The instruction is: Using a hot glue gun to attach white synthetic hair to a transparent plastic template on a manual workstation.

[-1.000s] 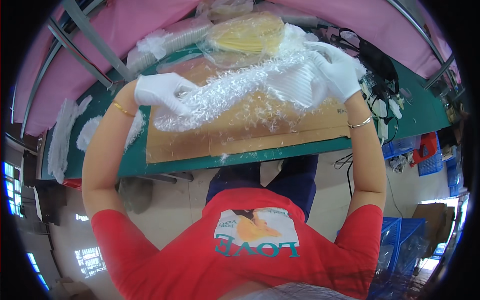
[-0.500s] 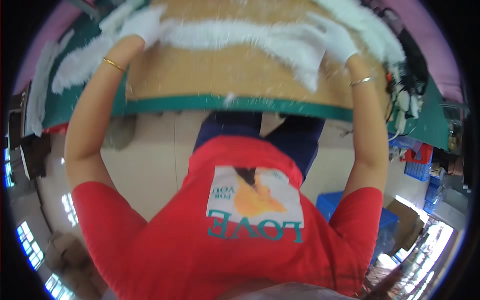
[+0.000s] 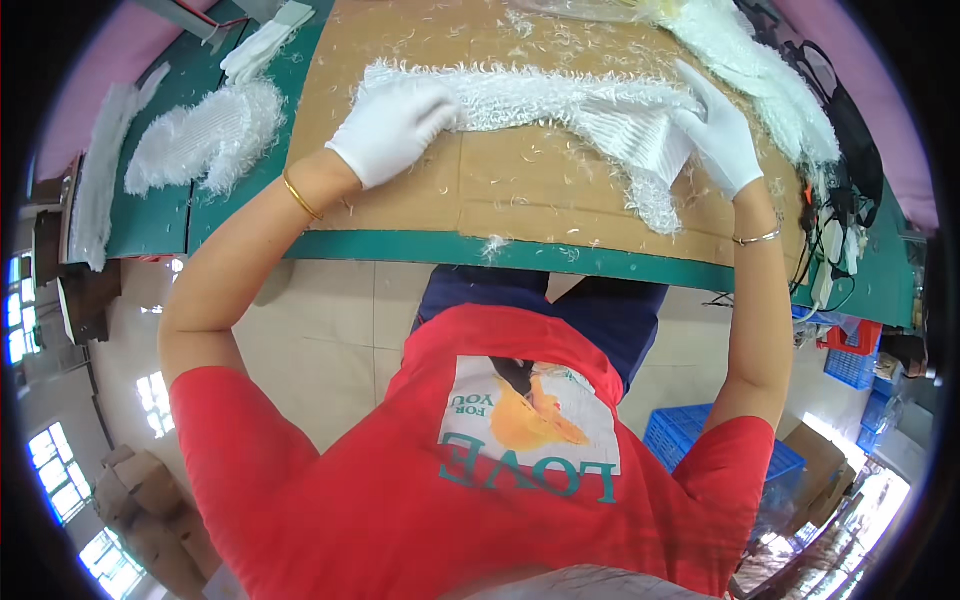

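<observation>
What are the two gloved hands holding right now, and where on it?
A long white fluffy strip: left hand on its left end, right hand at its right end.

Cardboard sheet (image 3: pixel 540 190) top edge cut off

Two white-gloved hands show, the left hand (image 3: pixel 392 125) and the right hand (image 3: pixel 716 135), each wrist wearing one thin gold bangle, so two bangles. One long fluffy white strip (image 3: pixel 540 98) lies across one sheet of brown cardboard (image 3: pixel 540 195) on one green desk (image 3: pixel 640 265). One fluffy white mitt-shaped piece (image 3: pixel 205 135) lies to the left. One blue plastic crate (image 3: pixel 680 440) stands on the floor, and one pile of white fluffy material (image 3: pixel 770 75) sits at the upper right.
</observation>
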Demonstrator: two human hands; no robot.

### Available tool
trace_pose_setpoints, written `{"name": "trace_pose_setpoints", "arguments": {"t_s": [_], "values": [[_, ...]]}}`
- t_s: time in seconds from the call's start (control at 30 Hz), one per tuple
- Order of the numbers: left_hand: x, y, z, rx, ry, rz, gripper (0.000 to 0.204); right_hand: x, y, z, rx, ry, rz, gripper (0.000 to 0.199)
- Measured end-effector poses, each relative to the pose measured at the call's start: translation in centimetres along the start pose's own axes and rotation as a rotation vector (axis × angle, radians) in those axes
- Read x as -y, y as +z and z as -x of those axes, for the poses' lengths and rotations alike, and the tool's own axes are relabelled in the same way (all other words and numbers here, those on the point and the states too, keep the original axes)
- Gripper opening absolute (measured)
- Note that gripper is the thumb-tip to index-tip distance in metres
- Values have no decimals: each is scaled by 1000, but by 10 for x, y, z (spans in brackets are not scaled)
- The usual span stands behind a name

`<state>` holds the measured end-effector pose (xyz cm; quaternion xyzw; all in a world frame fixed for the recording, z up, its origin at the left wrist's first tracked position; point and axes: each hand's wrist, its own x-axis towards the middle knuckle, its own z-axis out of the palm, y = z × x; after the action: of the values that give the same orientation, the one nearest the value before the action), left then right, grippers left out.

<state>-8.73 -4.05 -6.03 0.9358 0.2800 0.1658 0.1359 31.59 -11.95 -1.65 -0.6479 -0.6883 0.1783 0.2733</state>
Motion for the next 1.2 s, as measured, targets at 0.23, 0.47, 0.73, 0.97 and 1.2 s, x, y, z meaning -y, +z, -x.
{"name": "trace_pose_setpoints", "arguments": {"t_s": [0.23,0.47,0.73,0.97,1.2], "values": [[-2,1,-31,269,-27,-466,23,14,-22,-25,-176,-203,183,58],[26,-27,-41,-222,93,88,24,13,-28,-51,-353,-565,226,44],[-15,-70,-2,-553,-158,112,23,59,-33,8,-462,-305,-141,64],[-48,-108,-5,-248,-329,164,25,75,-72,22,-250,-217,227,58],[32,-40,-45,-134,-419,-616,46,17,-16,-19,-47,310,492,79]]}}
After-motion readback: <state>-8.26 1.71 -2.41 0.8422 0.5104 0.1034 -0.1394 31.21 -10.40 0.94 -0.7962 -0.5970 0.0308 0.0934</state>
